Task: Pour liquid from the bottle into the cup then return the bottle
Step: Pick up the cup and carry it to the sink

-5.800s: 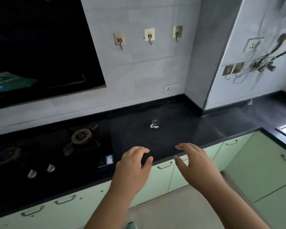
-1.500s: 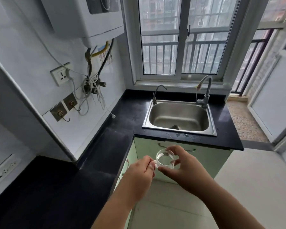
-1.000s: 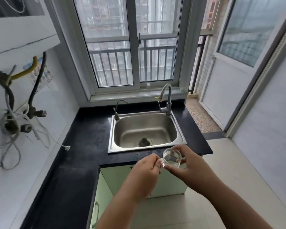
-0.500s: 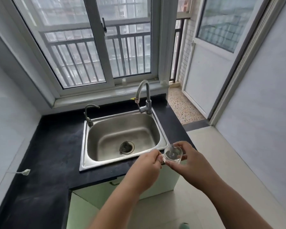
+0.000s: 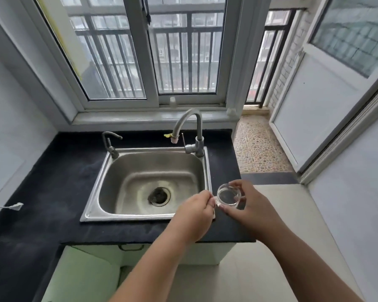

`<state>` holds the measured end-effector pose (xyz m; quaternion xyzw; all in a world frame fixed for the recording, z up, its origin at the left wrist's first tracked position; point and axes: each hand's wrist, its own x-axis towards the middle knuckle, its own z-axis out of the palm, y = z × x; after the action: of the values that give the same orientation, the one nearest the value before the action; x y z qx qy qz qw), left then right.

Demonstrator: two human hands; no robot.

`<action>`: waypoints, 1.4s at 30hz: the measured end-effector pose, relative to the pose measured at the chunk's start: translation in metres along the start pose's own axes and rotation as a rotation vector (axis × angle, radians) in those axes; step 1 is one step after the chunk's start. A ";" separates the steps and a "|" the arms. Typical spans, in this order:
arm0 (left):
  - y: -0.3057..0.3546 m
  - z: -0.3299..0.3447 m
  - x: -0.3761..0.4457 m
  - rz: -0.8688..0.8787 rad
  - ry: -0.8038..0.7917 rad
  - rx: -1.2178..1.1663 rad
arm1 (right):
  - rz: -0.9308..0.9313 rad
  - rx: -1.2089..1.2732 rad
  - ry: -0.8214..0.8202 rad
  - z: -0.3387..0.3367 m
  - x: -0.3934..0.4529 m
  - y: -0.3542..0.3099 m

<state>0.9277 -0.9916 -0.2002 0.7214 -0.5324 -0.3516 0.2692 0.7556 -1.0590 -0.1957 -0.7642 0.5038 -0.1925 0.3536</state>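
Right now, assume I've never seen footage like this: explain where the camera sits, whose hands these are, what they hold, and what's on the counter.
There is no machine here. A person wears one wide-angle camera on the head, looking forward and down, so the two bare arms reaching in from the bottom are the wearer's own. The left hand pinches the handle side of a small clear glass cup, and the right hand cups its other side. The cup is held in the air by the right front corner of a steel sink. That sink is set into a black counter under a barred window. A tall curved tap and a smaller tap stand at its back rim. No bottle is in view.
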 end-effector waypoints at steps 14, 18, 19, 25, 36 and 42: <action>-0.023 0.017 0.150 -0.099 -0.076 -0.013 | 0.062 -0.016 -0.070 0.014 0.140 0.053; -0.030 0.023 0.193 -0.166 -0.057 -0.035 | 0.077 -0.008 -0.099 0.021 0.186 0.071; -0.032 0.025 0.203 -0.192 -0.055 -0.041 | 0.081 -0.010 -0.109 0.024 0.197 0.076; -0.044 0.045 0.270 -0.313 -0.022 -0.032 | 0.077 -0.009 -0.177 0.037 0.269 0.111; -0.075 0.081 0.348 -0.453 0.030 -0.051 | 0.084 -0.069 -0.265 0.071 0.348 0.164; -0.091 0.087 0.367 -0.492 0.055 -0.077 | 0.084 -0.072 -0.272 0.086 0.368 0.172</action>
<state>0.9794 -1.3177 -0.4033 0.8278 -0.3196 -0.4068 0.2172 0.8567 -1.4039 -0.4029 -0.7738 0.4894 -0.0542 0.3985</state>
